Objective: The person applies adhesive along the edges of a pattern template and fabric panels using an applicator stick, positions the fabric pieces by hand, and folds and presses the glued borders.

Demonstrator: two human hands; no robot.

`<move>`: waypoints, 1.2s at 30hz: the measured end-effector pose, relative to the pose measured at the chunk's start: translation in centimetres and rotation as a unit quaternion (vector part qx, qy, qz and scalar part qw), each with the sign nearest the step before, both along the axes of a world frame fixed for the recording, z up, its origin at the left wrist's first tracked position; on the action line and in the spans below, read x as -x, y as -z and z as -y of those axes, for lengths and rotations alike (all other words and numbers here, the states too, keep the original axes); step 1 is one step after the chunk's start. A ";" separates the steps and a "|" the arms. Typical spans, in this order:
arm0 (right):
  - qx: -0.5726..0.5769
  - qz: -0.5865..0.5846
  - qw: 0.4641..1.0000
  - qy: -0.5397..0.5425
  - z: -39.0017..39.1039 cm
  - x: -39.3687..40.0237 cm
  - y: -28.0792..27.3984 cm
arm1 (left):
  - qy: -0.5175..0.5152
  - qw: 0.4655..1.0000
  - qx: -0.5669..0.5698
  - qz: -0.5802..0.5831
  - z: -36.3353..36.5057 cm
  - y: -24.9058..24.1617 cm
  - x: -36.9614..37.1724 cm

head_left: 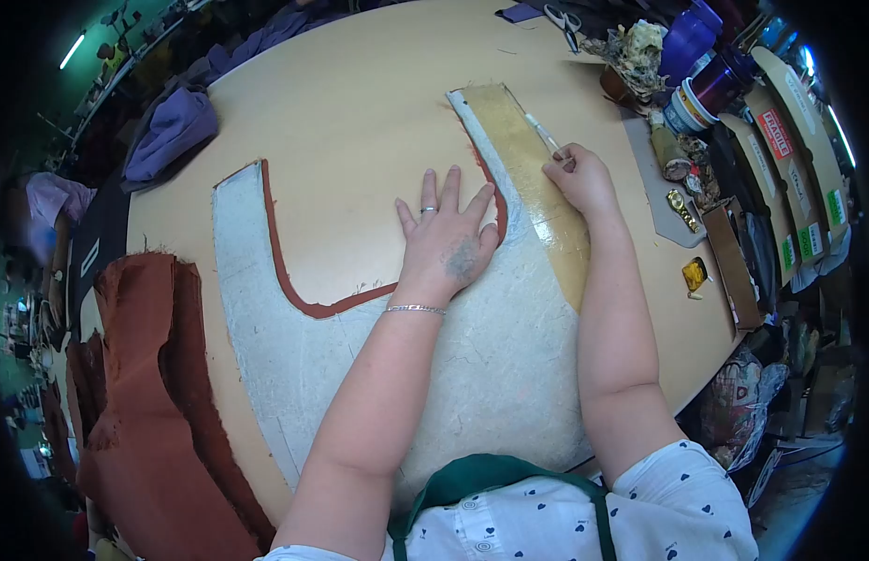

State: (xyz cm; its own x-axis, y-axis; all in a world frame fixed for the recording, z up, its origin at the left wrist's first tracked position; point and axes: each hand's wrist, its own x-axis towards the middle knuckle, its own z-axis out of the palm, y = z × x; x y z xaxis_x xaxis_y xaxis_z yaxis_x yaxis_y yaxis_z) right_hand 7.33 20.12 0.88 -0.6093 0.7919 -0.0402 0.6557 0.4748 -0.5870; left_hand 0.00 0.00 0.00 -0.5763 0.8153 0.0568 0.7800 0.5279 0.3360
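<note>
My left hand point(450, 240) lies flat with its fingers spread, pressing across the right inner edge of a pale grey-blue pattern piece point(509, 346). A U-shaped cut-out opens in that piece, and a narrow rust-brown fabric edge point(324, 309) lines its curve. Along the right side runs a shiny yellow strip point(509, 140). My right hand point(581, 182) is closed around a thin white pen point(541, 131), whose tip points up and away at the strip's right edge. Whether the tip touches anything is too small to tell.
Folded rust-brown fabric point(144, 393) lies at the left, purple cloth point(177, 126) at the far left. Scissors point(563, 23) rest at the back. A white tub point(687, 107), a gold watch point(682, 210) and cardboard boxes point(781, 159) crowd the right. Another person point(51, 215) is at far left.
</note>
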 end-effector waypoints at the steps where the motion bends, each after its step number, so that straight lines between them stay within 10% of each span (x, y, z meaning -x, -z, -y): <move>1: -0.030 0.001 1.000 -0.006 0.0 0.0 0.3 | -0.002 1.000 -0.005 0.003 0.0 0.2 0.0; 23: -0.083 -0.170 0.982 -0.012 -0.3 0.8 1.3 | 0.004 0.995 0.087 -0.040 -10.5 -0.8 4.3; 27: 0.169 -0.410 0.896 -0.023 -0.4 4.1 -1.6 | 0.042 0.997 0.058 -0.037 -10.0 -0.7 5.1; 36: 0.243 -0.392 0.886 -0.050 -6.1 16.5 1.6 | 0.089 0.994 0.066 -0.021 -9.9 -0.9 7.3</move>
